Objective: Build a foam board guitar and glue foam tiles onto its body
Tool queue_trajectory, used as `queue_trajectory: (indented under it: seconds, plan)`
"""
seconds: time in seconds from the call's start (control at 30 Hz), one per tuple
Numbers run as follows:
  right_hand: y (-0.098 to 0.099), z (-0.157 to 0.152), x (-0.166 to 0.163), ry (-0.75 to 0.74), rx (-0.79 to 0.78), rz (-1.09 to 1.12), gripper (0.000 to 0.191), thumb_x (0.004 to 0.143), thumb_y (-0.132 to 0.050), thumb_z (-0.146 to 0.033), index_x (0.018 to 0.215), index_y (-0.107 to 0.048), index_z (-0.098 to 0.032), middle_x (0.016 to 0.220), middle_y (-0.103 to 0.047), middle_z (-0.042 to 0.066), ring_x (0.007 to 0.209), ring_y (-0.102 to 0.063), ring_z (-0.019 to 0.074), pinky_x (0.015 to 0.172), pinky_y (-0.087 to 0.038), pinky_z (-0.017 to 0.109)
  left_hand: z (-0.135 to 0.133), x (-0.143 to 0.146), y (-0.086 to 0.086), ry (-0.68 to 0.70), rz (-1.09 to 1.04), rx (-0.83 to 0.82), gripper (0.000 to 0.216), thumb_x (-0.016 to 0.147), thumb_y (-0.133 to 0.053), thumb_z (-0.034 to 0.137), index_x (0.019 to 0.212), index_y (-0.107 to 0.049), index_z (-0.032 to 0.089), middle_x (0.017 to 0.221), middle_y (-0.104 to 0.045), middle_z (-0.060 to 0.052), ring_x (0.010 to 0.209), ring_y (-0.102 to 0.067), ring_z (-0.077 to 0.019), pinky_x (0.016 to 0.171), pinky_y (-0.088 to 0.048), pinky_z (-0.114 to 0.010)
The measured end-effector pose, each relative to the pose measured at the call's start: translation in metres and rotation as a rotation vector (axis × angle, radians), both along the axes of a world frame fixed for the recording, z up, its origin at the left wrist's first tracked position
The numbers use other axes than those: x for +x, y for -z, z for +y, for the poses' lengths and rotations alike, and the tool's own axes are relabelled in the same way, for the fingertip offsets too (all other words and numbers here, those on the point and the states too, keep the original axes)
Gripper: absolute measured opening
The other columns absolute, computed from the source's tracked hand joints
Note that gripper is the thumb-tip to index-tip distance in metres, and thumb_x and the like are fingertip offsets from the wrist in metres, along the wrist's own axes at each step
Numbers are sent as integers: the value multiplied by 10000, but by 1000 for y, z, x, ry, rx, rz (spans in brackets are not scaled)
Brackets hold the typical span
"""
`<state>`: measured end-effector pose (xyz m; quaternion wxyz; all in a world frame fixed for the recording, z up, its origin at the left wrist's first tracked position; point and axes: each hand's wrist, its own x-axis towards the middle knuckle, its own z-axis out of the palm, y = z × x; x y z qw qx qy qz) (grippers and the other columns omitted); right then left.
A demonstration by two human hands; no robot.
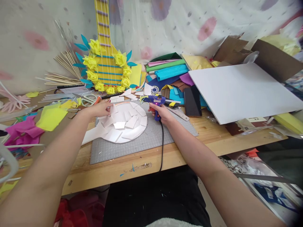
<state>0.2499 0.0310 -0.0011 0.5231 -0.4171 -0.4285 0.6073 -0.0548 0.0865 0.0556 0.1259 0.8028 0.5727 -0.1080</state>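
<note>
My right hand (163, 113) is wrapped round the handle of a blue glue gun (158, 100), its nozzle pointing left and a small red light glowing on its side. A black cable hangs down from the grip. To the left, the fingers of my left hand (100, 109) are closed at a small white board piece (114, 109) on the upper left rim of a round white board (111, 136) with a handle-like strip (91, 135). Several loose-cut white pieces (131, 122) lie on that round board, some tilted. Beneath it is a grey cutting mat (151, 142).
Behind stands a yellow guitar-shaped craft (109, 70) with paper flowers. A phone (192, 101), a metal ruler (178, 113) and a large white sheet (246, 91) are at right. Scissors (88, 100), wooden sticks (63, 78) and coloured paper scraps (50, 116) lie left.
</note>
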Motion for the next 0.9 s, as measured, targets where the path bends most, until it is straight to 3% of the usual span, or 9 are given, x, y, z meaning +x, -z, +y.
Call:
queue_trajectory:
  seconds: [0.27,0.6,0.9]
  plan:
    - [0,-1,0,-6,8,0,409,546,-797,-511,677,-585,-187,613,-607,-22,486,-446,59,429,-360,203,3,4,-2,33,28,-43,472,588,-588,332,1038,-673,217,918,-678,-49,905,-620,-239,784,-466,-292]
    - [1,-1,0,-2,3,-26,407,548,-785,-527,685,-588,-198,634,-610,-14,489,-440,65,439,-360,219,-1,10,-4,-59,-45,-45,285,549,-635,281,822,-701,234,839,-675,-42,877,-626,-245,763,-465,-280]
    - [1,-1,-1,0,4,-15,402,543,-791,-519,668,-589,-194,622,-608,-13,485,-433,64,436,-351,217,7,7,4,-36,-6,-41,364,542,-641,260,898,-709,228,825,-670,-38,917,-614,-242,820,-445,-282]
